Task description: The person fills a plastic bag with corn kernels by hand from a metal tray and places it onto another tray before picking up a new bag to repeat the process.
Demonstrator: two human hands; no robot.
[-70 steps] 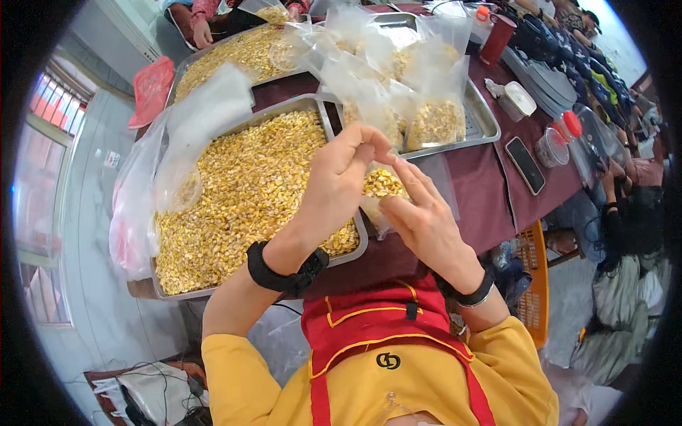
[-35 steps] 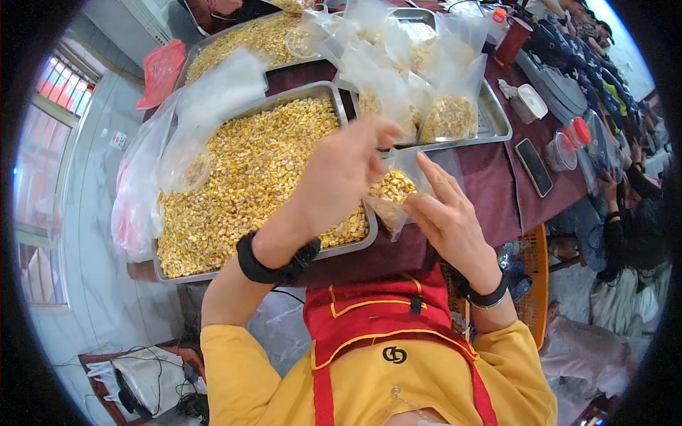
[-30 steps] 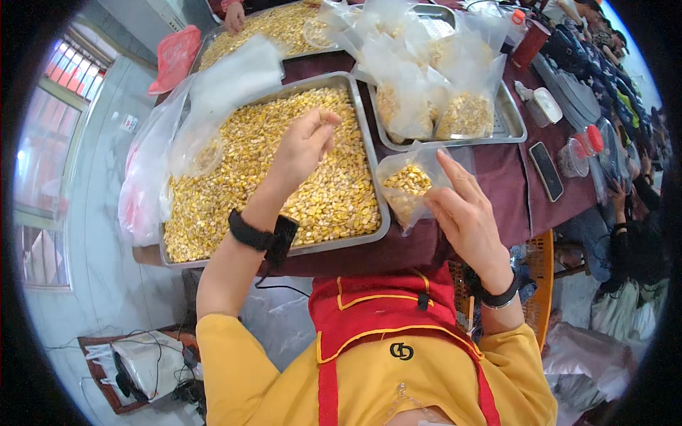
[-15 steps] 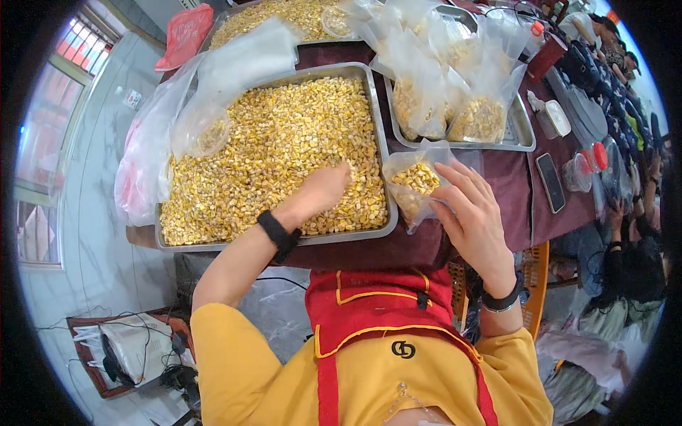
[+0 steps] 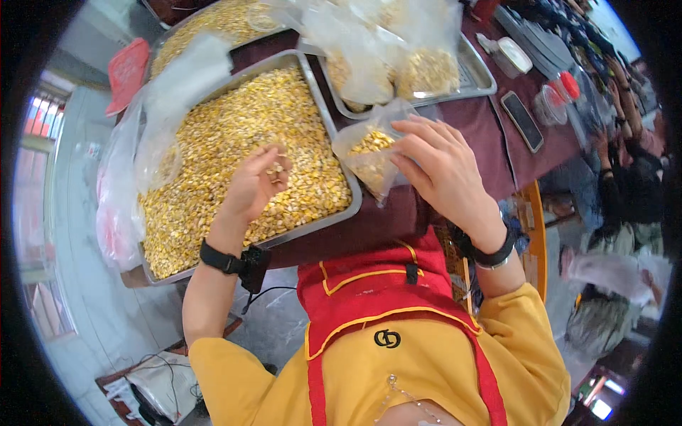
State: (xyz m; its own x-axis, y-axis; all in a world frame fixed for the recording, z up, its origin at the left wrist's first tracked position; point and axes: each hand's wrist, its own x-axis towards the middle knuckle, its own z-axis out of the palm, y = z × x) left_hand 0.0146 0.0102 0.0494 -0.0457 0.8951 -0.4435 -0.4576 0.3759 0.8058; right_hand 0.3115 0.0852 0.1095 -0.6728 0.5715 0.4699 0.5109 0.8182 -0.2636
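Plastic bag (image 5: 372, 162), clear, part-filled with corn kernels; on the maroon tablecloth (image 5: 527, 169), just beside the steel tray's (image 5: 321, 105) near right corner. Right hand (image 5: 446, 165): fingers and thumb parted at the bag's mouth; grip on the film cannot be told. Left hand (image 5: 250, 186): curled around a few kernels, above the tray. Step, judged: topping-up or sorting by pinch. Next move calls for: mouth held wide if adding.
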